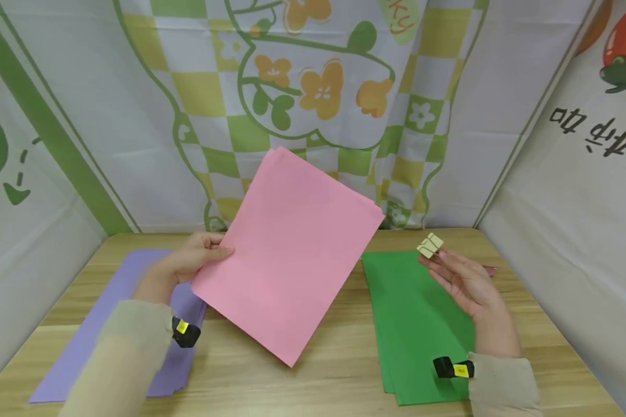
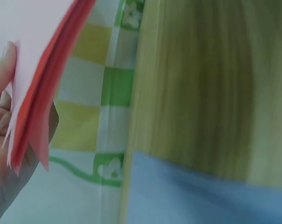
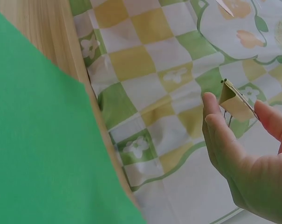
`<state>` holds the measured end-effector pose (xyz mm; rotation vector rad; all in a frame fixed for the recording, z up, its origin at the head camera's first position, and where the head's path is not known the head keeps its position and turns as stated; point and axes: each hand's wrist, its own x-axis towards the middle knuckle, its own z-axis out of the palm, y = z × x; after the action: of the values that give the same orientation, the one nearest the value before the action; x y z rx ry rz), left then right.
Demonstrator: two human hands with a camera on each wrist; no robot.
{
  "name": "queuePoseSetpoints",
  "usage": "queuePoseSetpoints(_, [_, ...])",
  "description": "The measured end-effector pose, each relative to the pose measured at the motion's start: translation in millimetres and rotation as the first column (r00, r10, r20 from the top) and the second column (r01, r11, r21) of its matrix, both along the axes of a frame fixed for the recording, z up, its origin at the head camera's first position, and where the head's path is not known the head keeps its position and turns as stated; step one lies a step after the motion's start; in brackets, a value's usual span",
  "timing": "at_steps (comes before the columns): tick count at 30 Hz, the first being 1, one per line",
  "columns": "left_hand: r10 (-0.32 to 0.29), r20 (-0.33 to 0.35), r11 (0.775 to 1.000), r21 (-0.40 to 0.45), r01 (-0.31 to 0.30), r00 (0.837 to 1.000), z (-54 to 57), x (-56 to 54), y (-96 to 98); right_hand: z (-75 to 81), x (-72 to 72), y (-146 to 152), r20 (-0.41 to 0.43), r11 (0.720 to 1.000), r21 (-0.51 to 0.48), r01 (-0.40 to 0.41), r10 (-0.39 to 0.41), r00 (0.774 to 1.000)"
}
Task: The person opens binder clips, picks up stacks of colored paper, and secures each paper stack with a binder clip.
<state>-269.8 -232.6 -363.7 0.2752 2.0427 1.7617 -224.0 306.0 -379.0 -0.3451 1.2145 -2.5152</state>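
Observation:
A stack of pink paper sheets (image 1: 292, 255) is held up, tilted, above the table. My left hand (image 1: 195, 258) grips its left edge, thumb on the front face and fingers behind; the left wrist view shows several layered sheet edges (image 2: 38, 93) beside the thumb. In my right hand (image 1: 464, 284) a pale yellow binder clip (image 1: 430, 245) is pinched between thumb and fingers by its wire handles. The right wrist view shows the clip (image 3: 238, 107) at the fingertips, apart from any paper. That hand is above the green paper stack (image 1: 422, 330).
Purple paper sheets (image 1: 99, 330) lie on the wooden table (image 1: 240, 370) at the left, partly under my left arm. A small pinkish thing (image 1: 492, 270) shows behind my right hand, mostly hidden. A patterned cloth (image 1: 323, 127) hangs along the table's back edge.

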Motion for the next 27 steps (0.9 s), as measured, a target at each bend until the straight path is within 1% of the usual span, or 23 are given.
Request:
queuePoseSetpoints(2, [0.024,0.002,0.999,0.034,-0.024,1.000,-5.2,3.6,5.7,0.8,0.4,-2,-0.014,1.000,-0.010,-0.018,0.018,1.000])
queuePoseSetpoints(5, [0.066,0.008,0.994,0.086,-0.066,0.998,-13.8,9.3,15.4,3.1,1.6,-5,-0.036,1.000,0.003,-0.031,0.031,0.999])
queuePoseSetpoints(10, [0.153,-0.004,0.976,0.155,-0.150,0.988,-24.6,20.3,33.8,8.8,4.8,-12,-0.057,0.999,0.036,-0.028,0.030,0.998])
queuePoseSetpoints(14, [0.237,-0.002,0.950,0.210,-0.231,0.972,-29.7,27.6,48.8,13.2,7.3,-16,-0.055,0.998,0.056,-0.005,0.008,0.998])
queuePoseSetpoints(16, [0.286,0.010,0.931,0.232,-0.281,0.958,-31.2,30.8,54.5,14.9,8.3,-18,-0.055,0.998,0.067,0.007,-0.003,0.998])
queuePoseSetpoints(18, [0.330,0.009,0.917,0.236,-0.323,0.944,-31.9,34.4,58.8,16.3,9.3,-20,-0.059,0.997,0.073,0.010,-0.006,0.998])
queuePoseSetpoints(20, [0.357,-0.002,0.911,0.221,-0.348,0.934,-32.2,38.2,61.3,17.4,10.5,-21,-0.062,0.998,0.061,0.004,0.000,0.998])
queuePoseSetpoints(24, [0.374,-0.038,0.913,0.192,-0.360,0.927,-31.3,45.9,63.9,20.3,12.4,-21,-0.091,1.000,0.016,-0.012,0.013,0.996])
queuePoseSetpoints(27, [0.390,-0.050,0.907,0.195,-0.374,0.919,-30.1,51.4,64.7,23.7,12.9,-24,-0.130,0.999,-0.007,-0.036,0.035,0.991])
